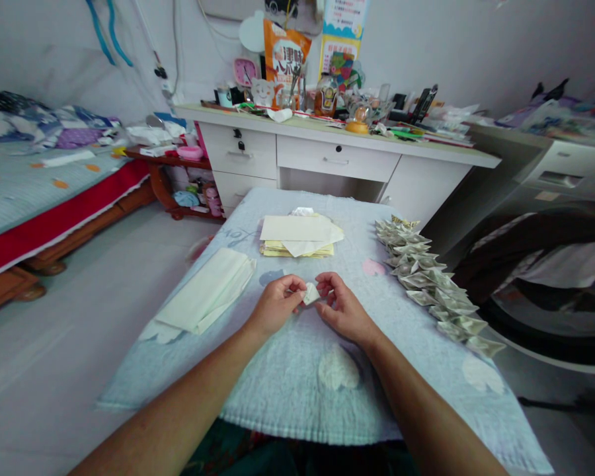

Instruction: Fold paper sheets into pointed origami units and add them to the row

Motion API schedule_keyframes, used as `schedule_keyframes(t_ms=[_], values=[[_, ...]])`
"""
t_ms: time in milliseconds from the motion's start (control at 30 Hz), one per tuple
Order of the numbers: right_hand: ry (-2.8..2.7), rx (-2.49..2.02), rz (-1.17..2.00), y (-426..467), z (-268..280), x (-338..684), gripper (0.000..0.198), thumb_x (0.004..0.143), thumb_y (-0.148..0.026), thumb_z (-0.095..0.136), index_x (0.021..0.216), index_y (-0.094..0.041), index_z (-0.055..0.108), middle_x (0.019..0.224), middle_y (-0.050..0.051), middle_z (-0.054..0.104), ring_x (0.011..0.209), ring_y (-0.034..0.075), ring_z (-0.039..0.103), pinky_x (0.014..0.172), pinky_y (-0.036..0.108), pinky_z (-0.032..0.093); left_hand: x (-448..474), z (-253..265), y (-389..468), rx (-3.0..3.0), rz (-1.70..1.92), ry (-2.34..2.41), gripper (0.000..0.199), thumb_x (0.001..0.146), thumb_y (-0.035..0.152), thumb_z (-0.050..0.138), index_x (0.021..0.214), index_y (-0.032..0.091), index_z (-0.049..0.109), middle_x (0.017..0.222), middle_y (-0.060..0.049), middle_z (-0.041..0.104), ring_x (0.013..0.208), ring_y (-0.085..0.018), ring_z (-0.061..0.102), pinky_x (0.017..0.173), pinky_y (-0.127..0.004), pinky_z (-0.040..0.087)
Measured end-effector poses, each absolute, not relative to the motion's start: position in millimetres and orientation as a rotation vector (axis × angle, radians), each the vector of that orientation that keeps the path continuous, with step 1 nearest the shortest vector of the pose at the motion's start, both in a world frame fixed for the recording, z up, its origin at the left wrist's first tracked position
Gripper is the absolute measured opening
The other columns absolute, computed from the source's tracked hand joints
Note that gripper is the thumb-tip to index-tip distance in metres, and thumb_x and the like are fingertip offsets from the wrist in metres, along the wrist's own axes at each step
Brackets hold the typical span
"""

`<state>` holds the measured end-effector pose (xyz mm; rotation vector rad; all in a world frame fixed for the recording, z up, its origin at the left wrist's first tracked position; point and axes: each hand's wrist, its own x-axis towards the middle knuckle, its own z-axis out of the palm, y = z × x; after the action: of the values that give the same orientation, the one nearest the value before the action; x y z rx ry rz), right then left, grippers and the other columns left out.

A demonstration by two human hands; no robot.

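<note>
A small folded piece of pale paper (311, 293) is pinched between the thumb and fingers of my left hand (278, 299), over the middle of the cloth-covered table. My right hand (344, 305) is just to the right of the paper, its fingers curled but apart, with the fingertips close to the paper's edge. Beyond my hands lies a stack of pale and yellowish paper sheets (297, 229). To the left rests a folded bundle of pale paper (208, 291). Along the right side runs a long row of folded paper pieces with pointed tips (426, 277).
A light blue cloth (287, 390) covers the table. Behind it stands a white desk (337, 158) crowded with jars, a pink clock (245, 71) and an orange bag (283, 59). A bed (54, 192) is at the left, a front-loading washing machine (560, 192) at the right.
</note>
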<state>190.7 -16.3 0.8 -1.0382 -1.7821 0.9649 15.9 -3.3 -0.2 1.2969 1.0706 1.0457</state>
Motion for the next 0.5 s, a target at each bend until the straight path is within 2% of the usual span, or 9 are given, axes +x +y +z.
schedule_keyframes(t_ms=[100, 167, 333, 500], values=[[-1.977, -1.090, 0.728, -16.3, 2.5, 191.5, 0.039, 0.067, -0.003, 0.057, 0.101, -0.021, 0.054, 0.097, 0.004, 0.052, 0.093, 0.019, 0.049, 0.080, 0.031, 0.042, 16.4, -1.6, -2.3, 1.270, 1.047, 1.154, 0.016, 0.071, 0.027, 0.062, 0.080, 0.015, 0.063, 0.065, 0.001, 0.060, 0.056, -0.012, 0.058, 0.046, -0.020, 0.043], [-2.041, -1.098, 0.648, -15.4, 2.6, 191.2, 0.032, 0.070, -0.002, 0.057, 0.096, -0.021, 0.057, 0.096, 0.004, 0.053, 0.094, 0.019, 0.050, 0.083, 0.033, 0.041, 16.8, -1.3, -2.9, 1.277, 1.013, 1.178, 0.017, 0.072, 0.027, 0.061, 0.083, 0.014, 0.064, 0.062, 0.000, 0.062, 0.056, -0.013, 0.060, 0.046, -0.021, 0.043], [-2.082, -1.089, 0.631, -12.5, -0.6, 193.5, 0.020, 0.079, -0.007, 0.060, 0.094, -0.021, 0.061, 0.093, 0.004, 0.058, 0.092, 0.019, 0.053, 0.082, 0.032, 0.041, 15.2, -2.6, -4.2, 1.329, 0.932, 1.172, 0.021, 0.070, 0.020, 0.059, 0.089, 0.013, 0.066, 0.066, -0.002, 0.067, 0.060, -0.015, 0.064, 0.049, -0.022, 0.044], [-2.147, -1.088, 0.625, -11.5, -2.4, 197.2, 0.018, 0.079, -0.008, 0.063, 0.092, -0.021, 0.063, 0.090, 0.003, 0.060, 0.090, 0.018, 0.053, 0.080, 0.031, 0.040, 10.7, -4.9, -4.1, 1.673, 0.854, 1.249, 0.017, 0.071, 0.020, 0.062, 0.086, 0.016, 0.068, 0.065, 0.001, 0.064, 0.055, -0.011, 0.056, 0.053, -0.021, 0.040]])
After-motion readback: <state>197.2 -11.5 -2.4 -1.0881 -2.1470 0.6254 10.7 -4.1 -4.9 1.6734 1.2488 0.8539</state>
